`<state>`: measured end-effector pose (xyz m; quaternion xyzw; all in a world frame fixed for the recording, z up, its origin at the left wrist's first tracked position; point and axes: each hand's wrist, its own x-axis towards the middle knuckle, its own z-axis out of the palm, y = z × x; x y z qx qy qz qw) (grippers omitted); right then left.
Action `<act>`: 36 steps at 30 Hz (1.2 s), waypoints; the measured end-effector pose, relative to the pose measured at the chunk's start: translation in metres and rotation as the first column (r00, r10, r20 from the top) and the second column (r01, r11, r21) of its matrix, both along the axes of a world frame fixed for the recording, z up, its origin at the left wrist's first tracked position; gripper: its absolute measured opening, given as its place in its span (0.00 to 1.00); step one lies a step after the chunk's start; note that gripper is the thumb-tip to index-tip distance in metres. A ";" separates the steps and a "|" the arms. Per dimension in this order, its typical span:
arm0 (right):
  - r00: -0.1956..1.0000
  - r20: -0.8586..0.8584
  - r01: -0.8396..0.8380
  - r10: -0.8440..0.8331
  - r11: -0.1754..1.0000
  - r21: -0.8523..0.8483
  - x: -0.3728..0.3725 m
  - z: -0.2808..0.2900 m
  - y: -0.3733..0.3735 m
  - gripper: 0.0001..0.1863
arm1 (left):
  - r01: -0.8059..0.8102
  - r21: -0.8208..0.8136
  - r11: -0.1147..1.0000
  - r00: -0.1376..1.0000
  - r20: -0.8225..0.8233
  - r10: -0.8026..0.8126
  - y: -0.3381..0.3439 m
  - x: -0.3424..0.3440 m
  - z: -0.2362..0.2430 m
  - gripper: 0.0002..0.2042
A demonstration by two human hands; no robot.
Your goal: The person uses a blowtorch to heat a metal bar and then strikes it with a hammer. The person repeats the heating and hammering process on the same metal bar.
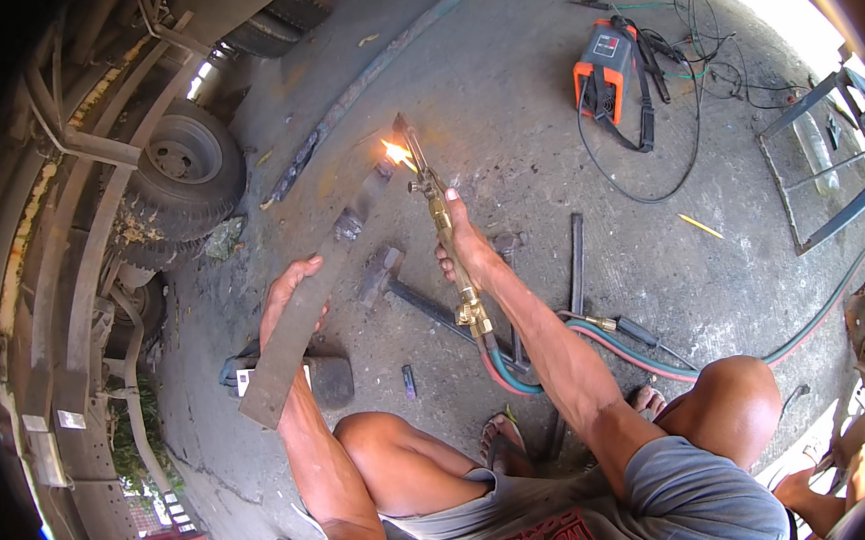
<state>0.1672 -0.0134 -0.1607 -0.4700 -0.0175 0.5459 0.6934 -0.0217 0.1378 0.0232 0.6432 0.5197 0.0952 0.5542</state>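
Observation:
My left hand [286,298] is closed around a long flat steel bar [293,350], which slants up and away from me. A dark, rough patch [348,226] shows partway along the bar. In my right hand [465,240], fingers wrapped round its body, is a brass cutting torch [441,214]. An orange flame [397,154] burns between the torch head and the bar's far end. Red and green hoses [505,373] run from the torch's lower end. On the concrete below the hands lies a sledgehammer [381,274] with a dark handle.
An orange and grey welding machine [604,69] with cables stands at the far right, near a metal frame [831,157]. Along the left are a truck chassis and wheel [184,152]. A metal bar [577,260], a yellow pencil-like stick [700,226] and a second hammer [511,249] lie around.

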 end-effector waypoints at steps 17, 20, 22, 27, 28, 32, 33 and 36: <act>1.000 0.029 0.002 -0.002 1.000 -0.004 0.007 -0.003 0.009 0.46 | 0.012 -0.021 1.000 0.999 0.037 -0.011 0.001 -0.004 -0.004 0.18; 1.000 0.030 0.003 -0.002 1.000 -0.009 0.008 -0.002 0.010 0.46 | 0.013 -0.030 0.999 0.999 0.047 -0.012 0.001 -0.005 -0.004 0.19; 1.000 0.026 0.009 -0.008 1.000 -0.013 0.009 -0.005 0.011 0.46 | 0.024 -0.036 0.999 0.999 0.048 -0.022 0.001 -0.005 -0.005 0.19; 1.000 0.026 0.012 -0.012 1.000 -0.003 0.010 -0.011 0.013 0.46 | 0.028 -0.013 1.000 0.998 0.055 -0.027 -0.002 -0.005 -0.004 0.19; 0.999 0.033 0.009 -0.009 1.000 0.001 0.010 -0.012 0.014 0.46 | 0.022 -0.024 0.999 0.998 0.054 -0.020 0.000 -0.006 -0.005 0.18; 1.000 0.024 0.002 -0.002 1.000 -0.009 0.010 -0.009 0.014 0.47 | 0.010 -0.031 0.999 0.999 0.045 -0.009 0.002 -0.008 -0.007 0.18; 1.000 0.024 0.000 0.000 1.000 -0.006 0.010 -0.009 0.014 0.47 | 0.012 -0.025 1.000 0.999 0.046 -0.011 0.001 -0.007 -0.006 0.18; 1.000 0.015 0.004 -0.004 1.000 -0.011 0.011 -0.011 0.015 0.47 | 0.017 0.000 1.000 0.999 0.044 -0.017 -0.001 -0.007 -0.006 0.19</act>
